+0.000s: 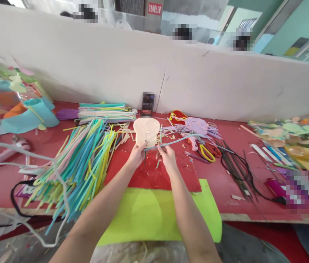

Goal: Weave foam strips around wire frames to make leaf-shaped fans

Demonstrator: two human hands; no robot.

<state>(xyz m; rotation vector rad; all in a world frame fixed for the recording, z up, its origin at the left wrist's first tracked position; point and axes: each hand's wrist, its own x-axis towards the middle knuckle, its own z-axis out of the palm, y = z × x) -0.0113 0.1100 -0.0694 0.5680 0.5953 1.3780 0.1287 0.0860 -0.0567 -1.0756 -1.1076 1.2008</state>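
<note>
My left hand [137, 155] pinches the lower end of a cream ribbed, leaf-shaped piece [146, 132], which stands upright above my fingers. A thin dark stem points down beneath it. My right hand [167, 155] is closed on a light blue pipe cleaner [181, 140], whose free end reaches out to the right. Its other end runs to the base of the cream piece, between my two hands. Below the hands lies a red mat [154, 175] on a lime-green sheet [138, 215].
Left lies a big bundle of coloured pipe cleaners [80, 164], with a pink glue gun [9, 150] beyond. Yellow-handled scissors [207, 152], a second glue gun [192, 142] and a black cable [249, 171] are at right. A white partition [110, 65] stands behind; people sit past it.
</note>
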